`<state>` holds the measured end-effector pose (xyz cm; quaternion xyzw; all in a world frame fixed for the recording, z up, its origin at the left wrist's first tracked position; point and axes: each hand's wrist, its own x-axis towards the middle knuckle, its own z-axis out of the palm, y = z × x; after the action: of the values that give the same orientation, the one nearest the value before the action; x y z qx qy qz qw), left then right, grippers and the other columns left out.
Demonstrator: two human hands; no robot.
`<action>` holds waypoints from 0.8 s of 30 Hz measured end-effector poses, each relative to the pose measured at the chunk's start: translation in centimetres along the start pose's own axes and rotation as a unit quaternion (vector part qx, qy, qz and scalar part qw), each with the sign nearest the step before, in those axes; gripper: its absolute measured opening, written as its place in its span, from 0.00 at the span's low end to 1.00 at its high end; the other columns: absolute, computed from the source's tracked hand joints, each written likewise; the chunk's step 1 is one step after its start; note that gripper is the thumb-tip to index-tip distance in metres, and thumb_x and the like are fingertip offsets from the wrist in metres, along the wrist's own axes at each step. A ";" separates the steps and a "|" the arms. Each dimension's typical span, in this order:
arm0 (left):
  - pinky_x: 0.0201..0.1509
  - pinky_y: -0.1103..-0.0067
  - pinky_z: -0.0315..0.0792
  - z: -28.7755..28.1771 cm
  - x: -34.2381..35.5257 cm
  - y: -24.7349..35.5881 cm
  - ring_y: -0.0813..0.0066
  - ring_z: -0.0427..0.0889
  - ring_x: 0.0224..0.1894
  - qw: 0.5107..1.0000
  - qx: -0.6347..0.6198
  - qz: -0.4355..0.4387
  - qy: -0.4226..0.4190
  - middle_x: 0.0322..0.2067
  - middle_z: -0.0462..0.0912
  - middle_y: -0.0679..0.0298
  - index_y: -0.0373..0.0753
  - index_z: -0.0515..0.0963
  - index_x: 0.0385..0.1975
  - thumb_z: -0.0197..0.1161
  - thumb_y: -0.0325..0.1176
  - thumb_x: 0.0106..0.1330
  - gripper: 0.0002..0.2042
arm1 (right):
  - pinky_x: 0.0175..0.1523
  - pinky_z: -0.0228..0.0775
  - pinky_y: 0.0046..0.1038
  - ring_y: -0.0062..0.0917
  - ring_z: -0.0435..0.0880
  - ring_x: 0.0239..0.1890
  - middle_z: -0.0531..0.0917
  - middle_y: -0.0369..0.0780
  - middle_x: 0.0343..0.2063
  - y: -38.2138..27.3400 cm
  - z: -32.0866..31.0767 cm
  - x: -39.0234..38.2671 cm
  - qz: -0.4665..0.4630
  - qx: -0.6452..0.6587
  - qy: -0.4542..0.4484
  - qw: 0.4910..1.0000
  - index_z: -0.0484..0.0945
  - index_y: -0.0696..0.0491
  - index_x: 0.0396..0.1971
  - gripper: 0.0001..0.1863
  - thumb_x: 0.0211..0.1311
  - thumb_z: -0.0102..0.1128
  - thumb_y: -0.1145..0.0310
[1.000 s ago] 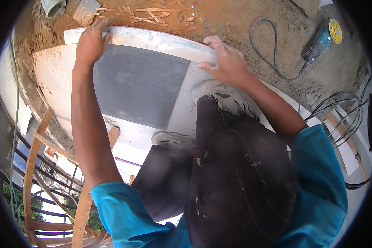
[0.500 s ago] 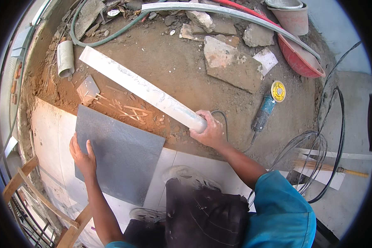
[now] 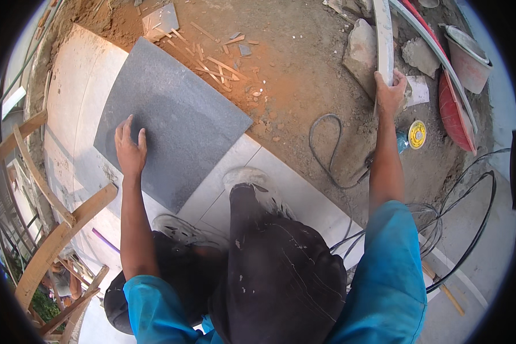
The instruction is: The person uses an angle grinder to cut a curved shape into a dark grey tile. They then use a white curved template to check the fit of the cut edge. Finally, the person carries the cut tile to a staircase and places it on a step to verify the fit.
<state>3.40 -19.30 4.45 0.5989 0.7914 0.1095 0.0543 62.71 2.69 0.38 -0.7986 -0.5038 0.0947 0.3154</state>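
Observation:
My left hand (image 3: 131,148) rests on or just over the dark grey square tile (image 3: 178,103), fingers apart and holding nothing. The tile lies on pale floor tiles (image 3: 69,97) in front of my feet. My right hand (image 3: 390,94) grips the end of a long, flat white bar (image 3: 383,34), which points away from me at the upper right. An angle grinder with a yellow disc (image 3: 417,135) lies on the dirt just right of my right wrist, partly hidden by my arm.
Thin wood scraps (image 3: 218,71) lie on dirt (image 3: 286,69). At right are broken slabs (image 3: 358,57), a red basin (image 3: 454,117), a bucket (image 3: 466,60) and looped black cables (image 3: 476,223). A timber frame (image 3: 63,232) stands at left, with another person (image 3: 63,281) partly visible below.
The white bar, earlier under both hands along the tiles' edge, has lifted and swung rightward in my right hand, now pointing away. My left hand has let go of it and moved to the grey tile.

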 end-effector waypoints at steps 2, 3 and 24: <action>0.63 0.65 0.68 0.3 -0.6 -1.4 0.53 0.73 0.59 1.000 0.012 -0.001 0.005 0.55 0.75 0.55 0.43 0.73 0.60 0.64 0.30 0.65 0.22 | 0.56 0.70 0.41 0.41 0.81 0.51 0.82 0.49 0.47 -1.0 -0.4 -0.4 0.016 -0.038 -0.043 0.998 0.73 0.53 0.54 0.35 0.47 0.75 0.52; 0.62 0.65 0.69 0.3 -0.9 -1.6 0.54 0.74 0.59 1.000 0.016 -0.010 0.006 0.55 0.75 0.55 0.44 0.73 0.59 0.64 0.31 0.65 0.22 | 0.58 0.68 0.43 0.41 0.79 0.53 0.81 0.50 0.48 -1.3 -0.8 -0.2 0.022 -0.060 -0.058 0.996 0.73 0.52 0.54 0.36 0.47 0.75 0.51; 0.40 0.70 0.74 3.0 -6.8 21.5 0.62 0.81 0.34 0.887 -0.442 0.047 -0.126 0.30 0.79 0.60 0.37 0.81 0.31 0.65 0.37 0.66 0.09 | 0.45 0.78 0.36 0.35 0.83 0.42 0.81 0.46 0.44 11.1 -9.5 -12.1 0.354 0.086 0.028 0.931 0.74 0.65 0.49 0.26 0.47 0.68 0.76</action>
<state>26.04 -19.97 6.36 0.5581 0.6183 0.3743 0.4076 69.67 -14.88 -0.85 -0.8971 -0.1695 0.2204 0.3433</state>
